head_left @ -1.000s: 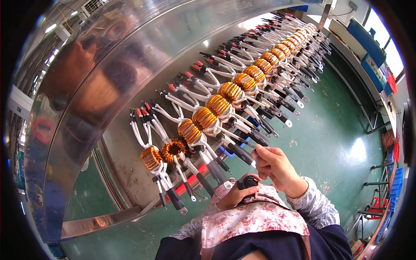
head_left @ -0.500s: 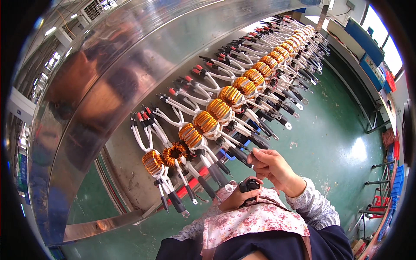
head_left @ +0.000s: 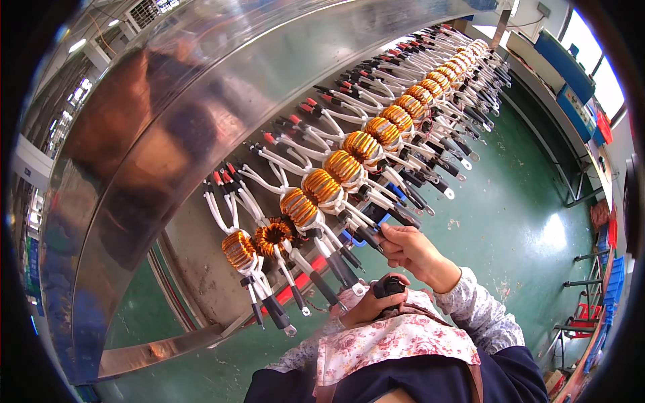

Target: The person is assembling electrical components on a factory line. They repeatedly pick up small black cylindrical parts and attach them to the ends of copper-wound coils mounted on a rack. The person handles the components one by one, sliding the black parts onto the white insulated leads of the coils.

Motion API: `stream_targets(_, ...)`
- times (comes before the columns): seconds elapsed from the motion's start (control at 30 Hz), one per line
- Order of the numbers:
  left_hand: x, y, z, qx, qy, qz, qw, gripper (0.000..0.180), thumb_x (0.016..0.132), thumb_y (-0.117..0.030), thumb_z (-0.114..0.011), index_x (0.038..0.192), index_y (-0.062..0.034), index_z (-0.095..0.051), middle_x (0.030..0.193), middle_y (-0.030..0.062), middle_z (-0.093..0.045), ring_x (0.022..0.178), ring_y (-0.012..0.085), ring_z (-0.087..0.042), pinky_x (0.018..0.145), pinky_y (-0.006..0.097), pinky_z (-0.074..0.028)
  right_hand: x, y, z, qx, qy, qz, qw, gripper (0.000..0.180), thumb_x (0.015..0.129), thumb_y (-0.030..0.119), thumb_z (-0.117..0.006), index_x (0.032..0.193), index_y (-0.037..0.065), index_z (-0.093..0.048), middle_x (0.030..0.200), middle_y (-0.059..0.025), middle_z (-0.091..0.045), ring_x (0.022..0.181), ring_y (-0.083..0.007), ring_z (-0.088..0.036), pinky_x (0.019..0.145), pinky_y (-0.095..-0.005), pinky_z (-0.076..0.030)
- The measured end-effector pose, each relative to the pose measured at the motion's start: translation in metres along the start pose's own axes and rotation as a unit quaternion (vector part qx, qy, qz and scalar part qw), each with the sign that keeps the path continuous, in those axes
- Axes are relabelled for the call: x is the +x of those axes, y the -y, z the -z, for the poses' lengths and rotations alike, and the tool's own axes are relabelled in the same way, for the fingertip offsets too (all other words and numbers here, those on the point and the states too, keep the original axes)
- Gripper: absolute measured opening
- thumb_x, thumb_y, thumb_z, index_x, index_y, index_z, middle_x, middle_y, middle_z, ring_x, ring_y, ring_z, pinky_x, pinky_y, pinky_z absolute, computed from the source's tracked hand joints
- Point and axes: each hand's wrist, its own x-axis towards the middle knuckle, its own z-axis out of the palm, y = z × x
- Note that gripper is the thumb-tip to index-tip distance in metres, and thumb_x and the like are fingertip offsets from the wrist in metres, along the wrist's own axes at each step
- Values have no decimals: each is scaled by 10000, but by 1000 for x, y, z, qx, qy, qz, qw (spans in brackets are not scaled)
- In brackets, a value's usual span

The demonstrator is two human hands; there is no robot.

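A black-sleeved white cable lead (head_left: 367, 236), overhanging the near-right edge of the grey bench (head_left: 193, 275), is apparently steadied in the tight pinch of the right hand (head_left: 413, 254); a bunched black object (head_left: 390, 287) is cupped in the curled left hand (head_left: 366, 310). Copper-wound ring coils (head_left: 297, 206) are lined up, seemingly for access.

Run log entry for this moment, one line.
left hand: gripping black item | right hand: fingers at black-sleeved lead | copper-wound toroidal coils: in row on metal shelf
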Motion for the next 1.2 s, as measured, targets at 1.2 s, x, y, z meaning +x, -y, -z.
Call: stream_targets(1.2,-13,0,-16,123,-158,-39,979,235,876,-162,-636,1059,-52,-538,923,21,-542,827,106,-551,717,252,-461,-18,-34,27,-204,131,187,952,220,901,258,-618,912,39,-598,709,1,-500,669,-116,-503,614,-265,-428)
